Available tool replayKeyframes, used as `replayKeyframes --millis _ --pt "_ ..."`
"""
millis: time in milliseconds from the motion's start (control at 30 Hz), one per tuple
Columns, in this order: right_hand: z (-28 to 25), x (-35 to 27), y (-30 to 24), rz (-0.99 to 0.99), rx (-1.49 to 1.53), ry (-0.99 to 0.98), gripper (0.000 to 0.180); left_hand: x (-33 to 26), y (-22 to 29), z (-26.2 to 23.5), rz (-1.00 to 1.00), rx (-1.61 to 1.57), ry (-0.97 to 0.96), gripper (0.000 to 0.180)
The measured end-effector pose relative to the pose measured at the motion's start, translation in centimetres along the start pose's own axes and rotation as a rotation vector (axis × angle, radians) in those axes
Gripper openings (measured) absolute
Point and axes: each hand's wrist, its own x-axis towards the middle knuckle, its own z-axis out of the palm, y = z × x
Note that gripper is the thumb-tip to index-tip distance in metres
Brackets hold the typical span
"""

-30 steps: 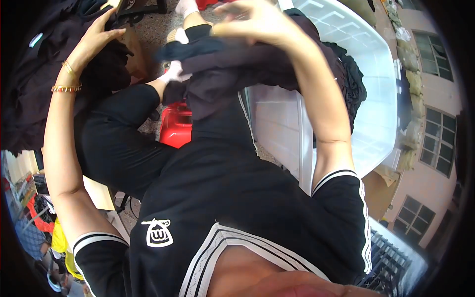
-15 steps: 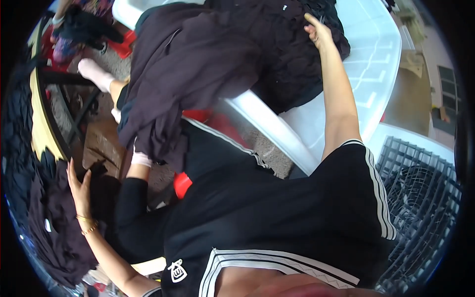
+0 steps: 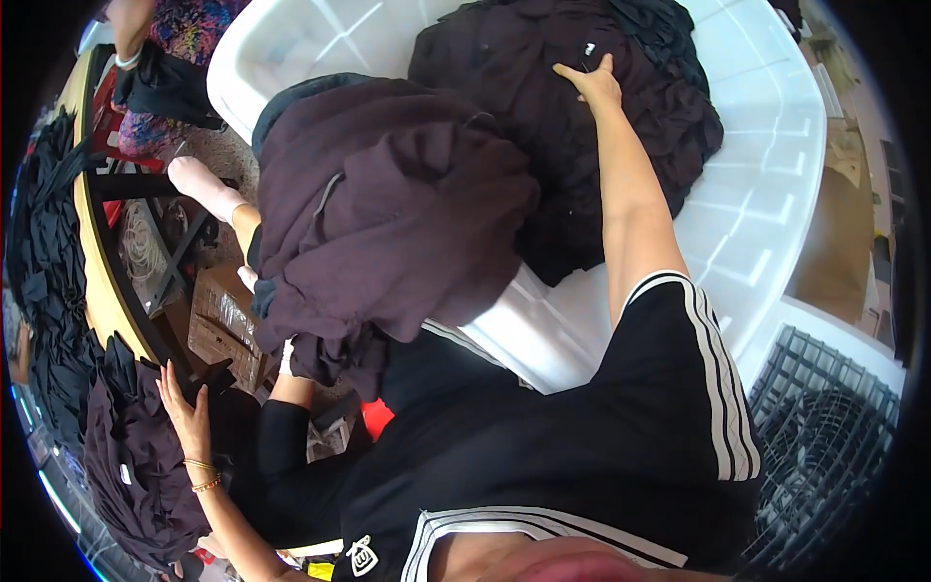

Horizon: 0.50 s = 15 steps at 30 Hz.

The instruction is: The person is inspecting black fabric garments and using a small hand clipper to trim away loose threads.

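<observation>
Flat and open, your right hand [image 3: 592, 82] lay palm down on the pile of dark garments [image 3: 582, 126] inside the white tub [image 3: 766, 184], its fingers spread over the cloth near the top of the heap and gripping nothing that could be seen. Your left hand [image 3: 186, 412] was well away from the tub, off to its left and lower, fingers loosely extended and resting against the dark clothes [image 3: 136, 466] heaped there; whether it pinched any fabric could not be told. Gold bangles [image 3: 202, 475] circled that wrist.

Between your two arms, overlapping the tub's left rim, a big bundle of dark purple cloth [image 3: 388, 223] hung in front of your chest, covering part of the tub's near wall. The pile in the tub filled its far middle, touching the bundle's right edge.

Left of the tub stood a curved table edge [image 3: 97, 262] draped with more black cloth [image 3: 44, 242], and below it a cardboard box [image 3: 218, 325] sat on the floor. Another person's foot [image 3: 204, 184] showed beside the bundle. To the lower right of the tub was a dark plastic crate [image 3: 824, 427].
</observation>
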Motion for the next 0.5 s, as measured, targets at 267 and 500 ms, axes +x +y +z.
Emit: replayKeyframes --millis 267,500 --pt "1.0 5.5 4.3 0.113 0.047 -0.016 0.080 0.1 2.5 -0.2 -0.007 0.111 -0.026 0.074" --pt "2.3 6.6 9.7 -0.077 -0.079 0.117 0.056 0.4 2.2 -0.3 0.041 0.082 0.001 0.073"
